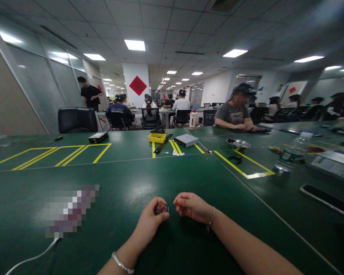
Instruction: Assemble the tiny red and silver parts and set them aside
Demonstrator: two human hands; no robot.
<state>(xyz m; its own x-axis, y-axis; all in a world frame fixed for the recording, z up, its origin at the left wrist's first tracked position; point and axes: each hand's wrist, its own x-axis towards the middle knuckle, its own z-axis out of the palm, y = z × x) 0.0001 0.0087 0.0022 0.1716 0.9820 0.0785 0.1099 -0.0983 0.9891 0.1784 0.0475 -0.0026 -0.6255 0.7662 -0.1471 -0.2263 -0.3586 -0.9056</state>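
My left hand (153, 218) rests on the green table (126, 183) near its front edge. Its fingers are curled in a pinch round a small dark and red part (164, 208) that I cannot name. My right hand (191, 206) lies just to the right, almost touching the left. Its fingers are closed on a tiny orange-red piece (176, 203) at the fingertips. Both wrists wear bracelets.
A blurred-out object (69, 209) with a white cable (31, 259) lies at the left. Farther back stand a yellow tray (156, 137), a grey box (186, 140), a metal bowl (238, 144) and a plastic bottle (292, 154). A phone (326, 200) lies at the right. A person (235, 111) sits opposite, others beyond.
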